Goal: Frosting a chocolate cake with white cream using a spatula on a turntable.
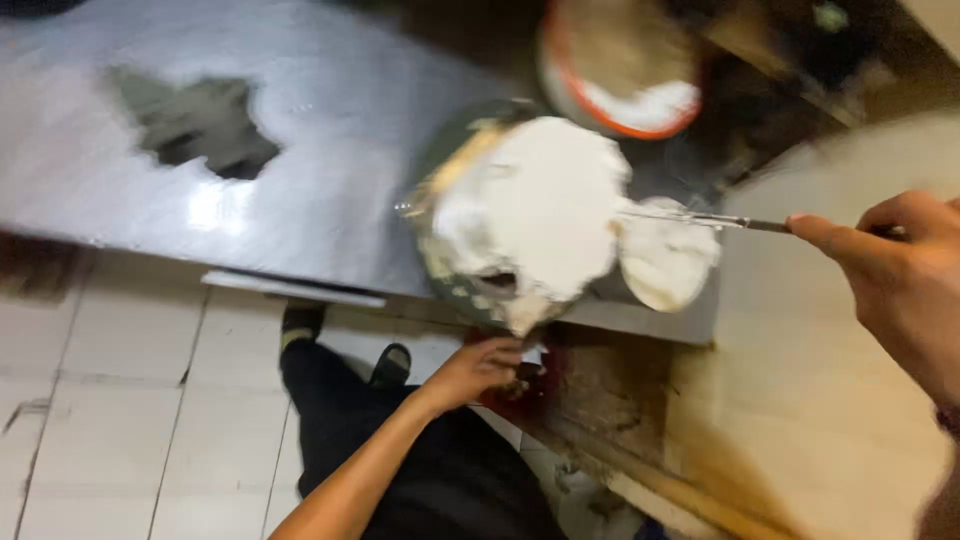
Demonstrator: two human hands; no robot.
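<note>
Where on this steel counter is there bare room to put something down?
The shiny steel counter lies bare left of the dark pan heaped with white dough. It is crowded to the right: the orange-rimmed round bowl, the metal ladle in the right hand.

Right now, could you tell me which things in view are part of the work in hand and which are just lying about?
In hand:
- right hand, gripping a metal ladle loaded with white paste
- left hand, at the lower edge of the tilted pan of white paste

Lying about:
- orange-rimmed bowl
- steel counter
- tiled floor
</note>
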